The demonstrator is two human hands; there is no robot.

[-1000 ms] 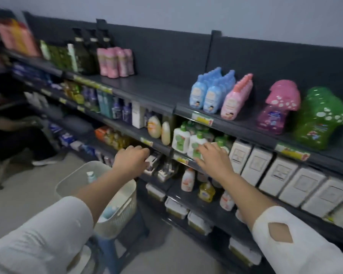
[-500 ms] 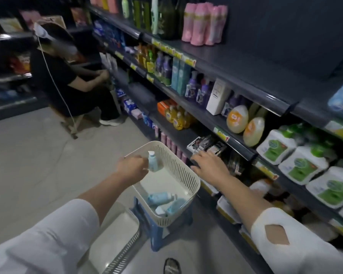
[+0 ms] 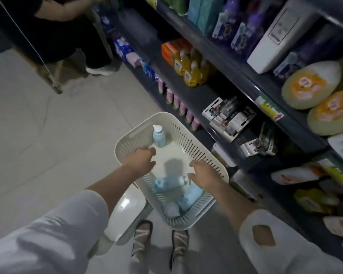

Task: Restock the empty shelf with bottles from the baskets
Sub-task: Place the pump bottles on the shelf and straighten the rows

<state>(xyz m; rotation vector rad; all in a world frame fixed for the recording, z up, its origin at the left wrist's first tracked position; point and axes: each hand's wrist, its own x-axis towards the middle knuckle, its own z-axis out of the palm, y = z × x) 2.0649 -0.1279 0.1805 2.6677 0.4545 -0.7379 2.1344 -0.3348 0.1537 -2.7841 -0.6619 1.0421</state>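
A cream slatted basket [image 3: 202,149] stands below me beside the dark shelving. One light blue bottle with a white pump [image 3: 158,136] stands upright at its far end. Several more light blue bottles [image 3: 188,195] lie on their sides at the near end. My left hand [image 3: 140,160] hovers over the basket's left rim, fingers apart, holding nothing. My right hand [image 3: 203,176] reaches down inside, fingers spread just above a lying white-capped bottle [image 3: 171,181], not gripping it.
Dark shelves [image 3: 222,95] on the right hold yellow bottles [image 3: 188,66], small boxes and pouches. A second basket [image 3: 127,212] sits lower left of the first. My sandalled feet [image 3: 160,242] stand behind. A seated person [image 3: 67,36] is at the top left on the tiled floor.
My view tilted down from the shelves to the basket. Both hands dropped from shelf height into the basket, the right one moving from the rim to over the lying bottles.
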